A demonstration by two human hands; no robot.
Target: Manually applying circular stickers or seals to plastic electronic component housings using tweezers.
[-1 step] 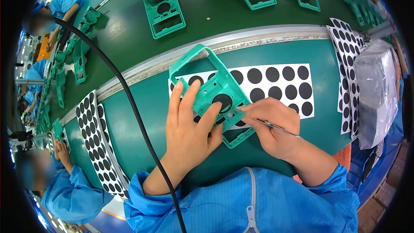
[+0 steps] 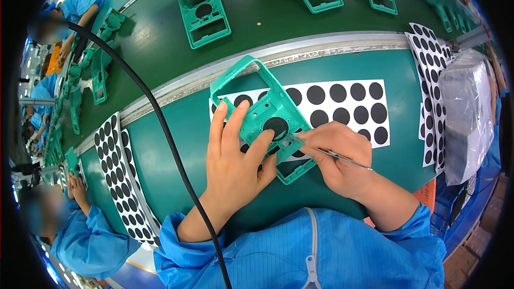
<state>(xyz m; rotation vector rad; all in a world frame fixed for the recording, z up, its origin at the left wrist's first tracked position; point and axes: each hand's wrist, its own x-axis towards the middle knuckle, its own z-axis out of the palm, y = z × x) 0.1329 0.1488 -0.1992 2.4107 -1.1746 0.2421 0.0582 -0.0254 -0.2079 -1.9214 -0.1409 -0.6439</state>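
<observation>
A green plastic housing [image 2: 252, 85] lies tilted over a white sheet of black round stickers [image 2: 329, 103]. In its round recess sits a black disc [image 2: 276, 126]. My left hand [image 2: 230, 163] grips the housing from the left, two fingertips on its side and another finger by the disc's lower edge. Thin metal tweezers [image 2: 345, 158] are pinched in my right hand [image 2: 342, 152]. Their tip meets the housing just right of the disc, but the fingers partly hide it.
Beyond a metal rail [image 2: 342, 44], more green housings [image 2: 203, 13] lie on the dark green belt. Sticker sheets are stacked at left [image 2: 120, 174] and right [image 2: 428, 91], beside a clear plastic bag [image 2: 466, 118]. A black cable [image 2: 160, 115] crosses the view. A co-worker [image 2: 85, 241] sits at left.
My left finger at the disc has drawn back slightly, showing more of the disc. The tweezers' tip has shifted a little left toward it. The housing stays nearly in place.
</observation>
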